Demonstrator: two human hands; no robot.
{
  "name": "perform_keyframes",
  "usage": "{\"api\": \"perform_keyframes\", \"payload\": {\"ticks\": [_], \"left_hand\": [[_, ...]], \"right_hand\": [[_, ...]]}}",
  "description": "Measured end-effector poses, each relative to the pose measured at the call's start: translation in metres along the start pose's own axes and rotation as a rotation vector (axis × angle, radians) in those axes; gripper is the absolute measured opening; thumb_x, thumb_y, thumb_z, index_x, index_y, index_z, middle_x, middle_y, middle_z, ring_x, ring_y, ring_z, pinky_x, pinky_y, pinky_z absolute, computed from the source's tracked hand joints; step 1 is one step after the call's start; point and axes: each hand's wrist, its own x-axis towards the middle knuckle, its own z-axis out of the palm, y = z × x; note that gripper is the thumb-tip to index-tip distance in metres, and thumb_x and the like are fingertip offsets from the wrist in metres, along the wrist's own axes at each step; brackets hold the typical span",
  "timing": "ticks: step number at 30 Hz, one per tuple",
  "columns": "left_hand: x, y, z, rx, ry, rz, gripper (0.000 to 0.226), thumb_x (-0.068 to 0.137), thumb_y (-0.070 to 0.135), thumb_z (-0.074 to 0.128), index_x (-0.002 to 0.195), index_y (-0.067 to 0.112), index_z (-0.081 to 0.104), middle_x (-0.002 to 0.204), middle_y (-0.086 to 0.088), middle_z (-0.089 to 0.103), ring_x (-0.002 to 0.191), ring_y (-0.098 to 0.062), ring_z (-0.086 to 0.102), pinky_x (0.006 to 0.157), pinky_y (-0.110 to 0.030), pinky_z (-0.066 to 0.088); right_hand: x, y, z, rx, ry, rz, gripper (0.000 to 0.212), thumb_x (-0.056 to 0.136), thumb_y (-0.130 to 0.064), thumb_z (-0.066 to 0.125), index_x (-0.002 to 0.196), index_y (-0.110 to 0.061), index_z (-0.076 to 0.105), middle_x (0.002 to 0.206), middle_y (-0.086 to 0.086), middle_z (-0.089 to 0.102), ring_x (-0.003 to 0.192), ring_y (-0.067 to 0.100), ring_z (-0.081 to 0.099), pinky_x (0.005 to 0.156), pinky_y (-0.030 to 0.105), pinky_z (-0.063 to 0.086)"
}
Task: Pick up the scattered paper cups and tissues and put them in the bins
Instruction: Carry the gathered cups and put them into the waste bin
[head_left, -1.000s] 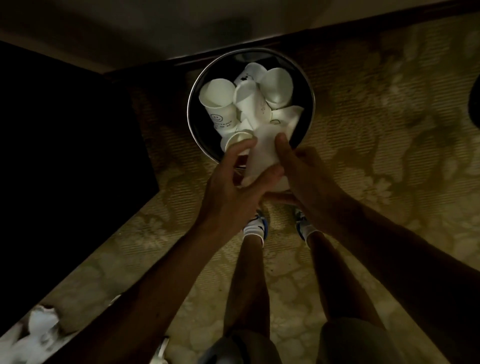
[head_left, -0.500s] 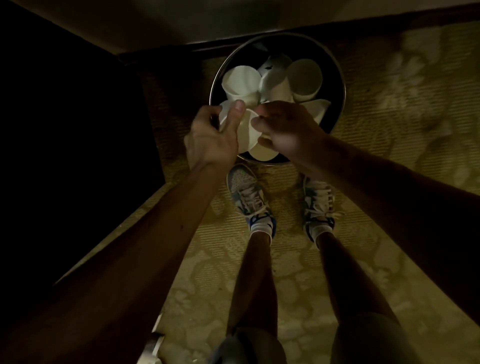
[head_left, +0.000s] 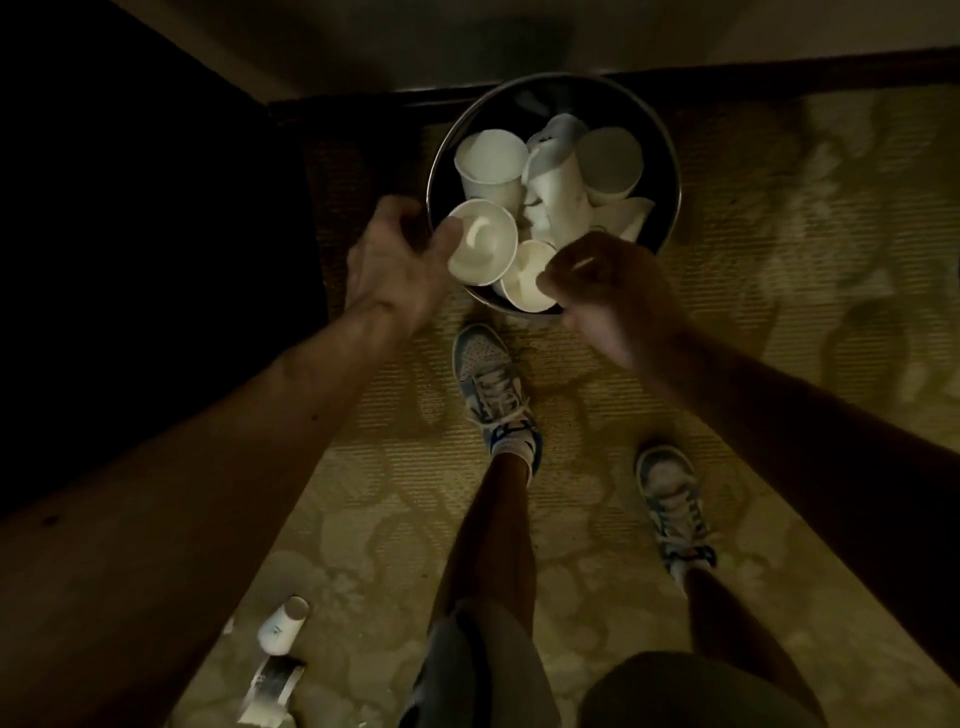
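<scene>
A round metal bin (head_left: 670, 171) stands on the carpet by the wall and holds several white paper cups (head_left: 491, 163) and a crumpled tissue (head_left: 558, 135). My left hand (head_left: 395, 260) hovers at the bin's left rim, its fingers loosely curled and its thumb beside a cup (head_left: 483, 244) that lies in the bin. My right hand (head_left: 608, 280) is over the near rim, fingers loosely curled, with nothing in it. Another cup (head_left: 527, 283) lies in the bin just left of it.
A paper cup (head_left: 283, 626) lies on the patterned carpet at lower left, with a flattened white piece (head_left: 270, 688) below it. Dark furniture (head_left: 130, 234) fills the left side. A dark baseboard (head_left: 831, 70) runs behind the bin. My feet (head_left: 493, 384) stand just before it.
Both hands have let go of the cups, which now lie in the bin. The hands have drawn back to the rim and apart. My right foot has stepped back.
</scene>
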Motion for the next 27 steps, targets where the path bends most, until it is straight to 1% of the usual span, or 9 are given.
{"api": "perform_keyframes", "payload": {"ticks": [3, 5, 8, 10, 14, 18, 21, 24, 27], "left_hand": [[-0.037, 0.023, -0.035, 0.115, -0.038, 0.040, 0.023, 0.092, 0.051, 0.061, 0.088, 0.028, 0.061, 0.089, 0.007, 0.065, 0.085, -0.010, 0.063, 0.064, -0.025, 0.048], [-0.080, 0.059, -0.068, 0.205, -0.054, 0.168, 0.029, 0.091, 0.049, 0.061, 0.074, 0.025, 0.059, 0.074, 0.011, 0.060, 0.070, -0.002, 0.057, 0.053, -0.022, 0.039], [-0.175, 0.133, -0.120, 0.360, -0.114, 0.360, 0.031, 0.090, 0.048, 0.061, 0.075, 0.021, 0.059, 0.068, 0.008, 0.057, 0.064, -0.002, 0.052, 0.054, -0.022, 0.038], [-0.256, 0.173, -0.154, 0.495, -0.115, 0.463, 0.029, 0.091, 0.048, 0.058, 0.078, 0.023, 0.057, 0.069, 0.008, 0.054, 0.064, -0.001, 0.048, 0.053, -0.022, 0.034], [-0.399, 0.209, -0.206, 0.686, -0.019, 0.596, 0.034, 0.086, 0.055, 0.042, 0.069, 0.027, 0.044, 0.066, 0.007, 0.050, 0.059, -0.007, 0.047, 0.049, -0.024, 0.032], [-0.539, 0.215, -0.245, 0.778, 0.147, 0.634, 0.034, 0.085, 0.055, 0.040, 0.066, 0.027, 0.043, 0.059, 0.010, 0.047, 0.051, -0.006, 0.046, 0.047, -0.028, 0.037], [-0.625, 0.204, -0.272, 0.781, 0.317, 0.634, 0.032, 0.087, 0.051, 0.045, 0.064, 0.029, 0.040, 0.051, 0.011, 0.041, 0.044, -0.002, 0.040, 0.042, -0.025, 0.030], [-0.700, 0.181, -0.297, 0.786, 0.465, 0.572, 0.029, 0.086, 0.049, 0.047, 0.064, 0.031, 0.038, 0.050, 0.014, 0.036, 0.042, 0.001, 0.033, 0.040, -0.021, 0.023], [-0.759, 0.143, -0.316, 0.770, 0.540, 0.468, 0.026, 0.086, 0.054, 0.040, 0.073, 0.032, 0.048, 0.053, 0.017, 0.037, 0.044, 0.001, 0.033, 0.042, -0.022, 0.031]], "right_hand": [[-0.048, 0.001, -0.021, -0.100, 0.014, -0.100, 0.019, 0.089, -0.022, 0.067, 0.077, -0.029, 0.053, 0.073, -0.011, 0.058, 0.066, 0.002, 0.053, 0.069, 0.024, 0.046], [-0.088, -0.013, -0.043, -0.074, -0.036, -0.175, 0.009, 0.087, -0.021, 0.067, 0.082, -0.020, 0.059, 0.073, -0.004, 0.062, 0.067, 0.011, 0.060, 0.067, 0.034, 0.051], [-0.160, -0.056, -0.091, -0.071, -0.038, -0.313, 0.008, 0.082, -0.020, 0.068, 0.082, -0.018, 0.060, 0.068, 0.003, 0.058, 0.058, 0.005, 0.054, 0.054, 0.023, 0.046], [-0.219, -0.086, -0.119, -0.086, -0.036, -0.423, 0.018, 0.083, -0.020, 0.070, 0.079, -0.028, 0.054, 0.061, -0.007, 0.047, 0.053, 0.002, 0.045, 0.053, 0.020, 0.038], [-0.331, -0.120, -0.173, -0.163, -0.001, -0.635, 0.014, 0.081, -0.029, 0.070, 0.087, -0.024, 0.057, 0.063, -0.010, 0.047, 0.055, 0.005, 0.043, 0.058, 0.037, 0.043], [-0.433, -0.143, -0.201, -0.264, -0.060, -0.846, 0.017, 0.079, -0.041, 0.065, 0.090, -0.031, 0.057, 0.070, -0.011, 0.054, 0.059, 0.002, 0.048, 0.056, 0.028, 0.043], [-0.497, -0.155, -0.201, -0.370, -0.138, -0.988, 0.018, 0.080, -0.044, 0.062, 0.092, -0.032, 0.057, 0.076, -0.013, 0.055, 0.068, 0.003, 0.053, 0.061, 0.022, 0.042], [-0.554, -0.168, -0.187, -0.476, -0.246, -1.131, 0.016, 0.082, -0.045, 0.061, 0.094, -0.036, 0.055, 0.083, -0.013, 0.057, 0.076, 0.004, 0.056, 0.062, 0.015, 0.042], [-0.600, -0.178, -0.160, -0.581, -0.346, -1.243, 0.020, 0.084, -0.046, 0.062, 0.100, -0.038, 0.056, 0.089, -0.016, 0.055, 0.079, 0.002, 0.055, 0.065, 0.014, 0.045]]}}
